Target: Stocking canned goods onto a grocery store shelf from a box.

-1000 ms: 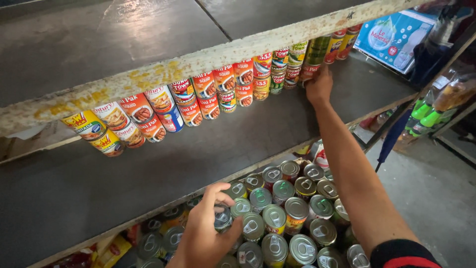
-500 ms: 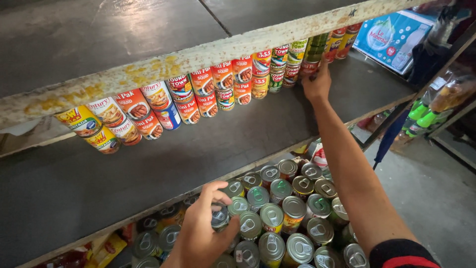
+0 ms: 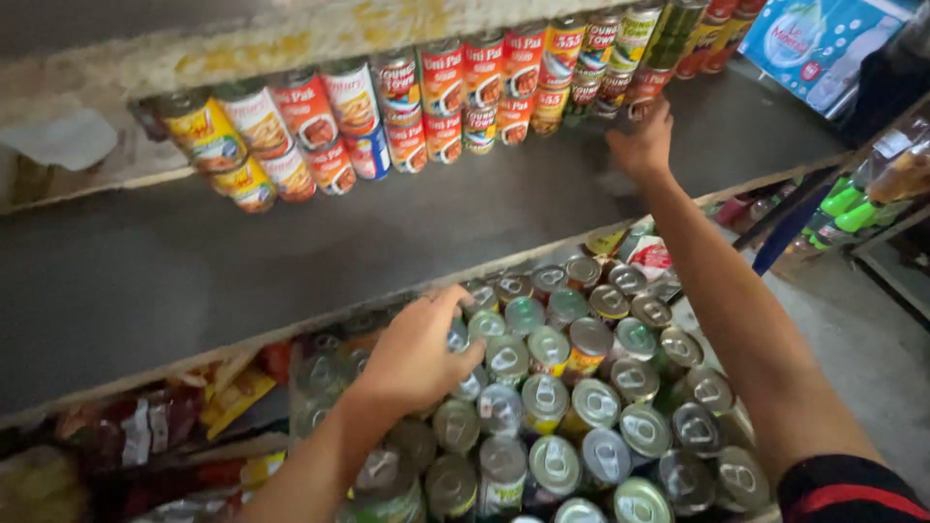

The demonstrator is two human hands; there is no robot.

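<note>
My left hand (image 3: 415, 354) reaches down into a tight cluster of tin cans (image 3: 591, 407) standing upright below the shelf, silver lids up. Its fingers curl around one can (image 3: 459, 339) at the cluster's left edge. My right hand (image 3: 640, 145) stretches across the dark shelf (image 3: 291, 261) to a two-high row of red, yellow and green labelled cans (image 3: 436, 97) along the back. Its fingertips touch a dark-labelled can (image 3: 620, 89) near the row's right end; the fingers are hidden behind the hand.
A worn pale shelf edge (image 3: 242, 48) runs above the stacked row. A blue and white package (image 3: 814, 39) lies at the top right, green bottles (image 3: 843, 208) stand on a rack at the right, and red and yellow snack packets (image 3: 145, 426) lie at the lower left.
The view has drawn closer to the shelf. My left hand has slid slightly along the lower cans and closed over one. My right hand stays at the same spot on the back row.
</note>
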